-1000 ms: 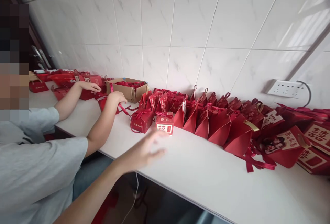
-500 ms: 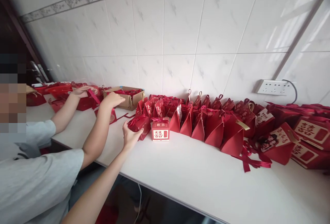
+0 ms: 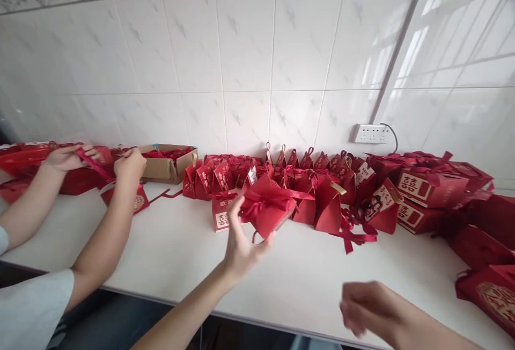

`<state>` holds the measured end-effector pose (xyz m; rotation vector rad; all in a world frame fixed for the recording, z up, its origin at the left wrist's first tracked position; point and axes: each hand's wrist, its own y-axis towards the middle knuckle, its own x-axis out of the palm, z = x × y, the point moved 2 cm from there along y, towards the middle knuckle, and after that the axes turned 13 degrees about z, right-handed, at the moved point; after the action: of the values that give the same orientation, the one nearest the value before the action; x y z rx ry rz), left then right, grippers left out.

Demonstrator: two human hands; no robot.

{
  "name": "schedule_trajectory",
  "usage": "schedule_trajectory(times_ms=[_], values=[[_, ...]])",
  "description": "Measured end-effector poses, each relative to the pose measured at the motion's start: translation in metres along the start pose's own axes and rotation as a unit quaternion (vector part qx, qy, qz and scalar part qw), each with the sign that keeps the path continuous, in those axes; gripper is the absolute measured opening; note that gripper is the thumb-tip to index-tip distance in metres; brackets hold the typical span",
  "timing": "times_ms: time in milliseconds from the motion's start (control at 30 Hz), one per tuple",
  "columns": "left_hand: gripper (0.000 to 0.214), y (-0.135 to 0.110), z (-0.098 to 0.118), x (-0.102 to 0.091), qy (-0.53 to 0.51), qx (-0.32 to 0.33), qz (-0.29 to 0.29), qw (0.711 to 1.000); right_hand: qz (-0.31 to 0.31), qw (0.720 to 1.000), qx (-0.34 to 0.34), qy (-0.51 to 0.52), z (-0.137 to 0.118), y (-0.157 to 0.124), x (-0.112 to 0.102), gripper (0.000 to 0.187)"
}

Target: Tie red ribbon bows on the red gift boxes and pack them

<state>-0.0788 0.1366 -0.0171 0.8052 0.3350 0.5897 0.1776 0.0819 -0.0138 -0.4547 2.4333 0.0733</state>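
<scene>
My left hand [image 3: 243, 250] grips a red gift box [image 3: 267, 208] with a dark red ribbon bow, held tilted above the white table. Fingers and thumb span its near left side. Just behind this hand, a small red box [image 3: 220, 216] with a cream double-happiness label stands on the table, partly covered. At the lower right, my right hand [image 3: 372, 307] is over the table's front part, its fingers curled in and slightly blurred. Nothing shows in it, and it is apart from the gift box.
Rows of red peaked boxes [image 3: 328, 208] line the wall, with loose ribbon [image 3: 354, 240] at their right end. Stacked boxes [image 3: 432, 189] stand farther right. On the left, another person's hands [image 3: 131, 165] hold a ribbon over a red box [image 3: 139, 199], near a cardboard carton [image 3: 161, 170].
My left hand has lifted the gift box off the table and carried it right, past the small labelled box. My right hand has come into view. The view has turned right.
</scene>
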Motion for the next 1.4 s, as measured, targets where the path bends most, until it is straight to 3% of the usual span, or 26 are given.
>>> schedule_trajectory(times_ms=[67,133,267,333,400,467,567,667,800,933,1100,1200,1300,1400], values=[[0.077,-0.020,-0.015,0.016,0.081,-0.045,-0.073,0.993,0.022,0.998,0.023,0.058,0.004,0.025,-0.001,0.043],[0.071,-0.037,-0.025,0.020,0.126,-0.085,-0.144,0.978,0.066,0.993,0.048,0.089,0.013,0.045,-0.002,0.043],[0.049,-0.046,-0.030,0.013,0.048,-0.141,-0.223,0.963,0.153,0.973,0.080,0.152,0.029,0.065,-0.005,0.048],[0.041,-0.034,-0.033,0.018,0.000,-0.162,-0.195,0.968,0.184,0.968,0.083,0.151,0.030,0.073,-0.005,0.049],[0.037,-0.017,-0.041,0.034,-0.039,-0.195,-0.112,0.974,0.230,0.961,0.071,0.138,0.026,0.085,-0.004,0.046],[0.038,-0.002,-0.054,0.057,-0.086,-0.259,-0.033,0.961,0.279,0.949,0.057,0.134,0.021,0.100,0.000,0.044],[0.041,0.008,-0.075,0.094,-0.122,-0.304,-0.019,0.945,0.315,0.937,0.031,0.149,0.017,0.126,0.012,0.041],[0.045,0.004,-0.090,0.111,-0.146,-0.319,-0.031,0.936,0.339,0.925,-0.011,0.174,0.019,0.143,0.026,0.039],[0.040,-0.001,-0.096,0.102,-0.163,-0.292,-0.069,0.940,0.358,0.911,-0.056,0.198,0.035,0.151,0.033,0.043],[0.032,0.010,-0.090,0.090,-0.155,-0.268,-0.116,0.944,0.376,0.901,-0.142,0.163,0.049,0.149,0.019,0.042],[0.028,0.021,-0.083,0.088,-0.161,-0.272,-0.193,0.929,0.351,0.904,-0.238,0.046,0.036,0.130,0.003,0.045],[0.024,0.021,-0.081,0.087,-0.172,-0.279,-0.233,0.916,0.303,0.918,-0.253,-0.032,0.023,0.116,0.005,0.044],[0.022,0.019,-0.079,0.088,-0.180,-0.290,-0.257,0.904,0.289,0.925,-0.243,-0.033,0.017,0.110,0.009,0.034],[0.022,0.017,-0.078,0.089,-0.205,-0.300,-0.242,0.900,0.279,0.929,-0.235,-0.056,0.020,0.114,0.012,0.041]])
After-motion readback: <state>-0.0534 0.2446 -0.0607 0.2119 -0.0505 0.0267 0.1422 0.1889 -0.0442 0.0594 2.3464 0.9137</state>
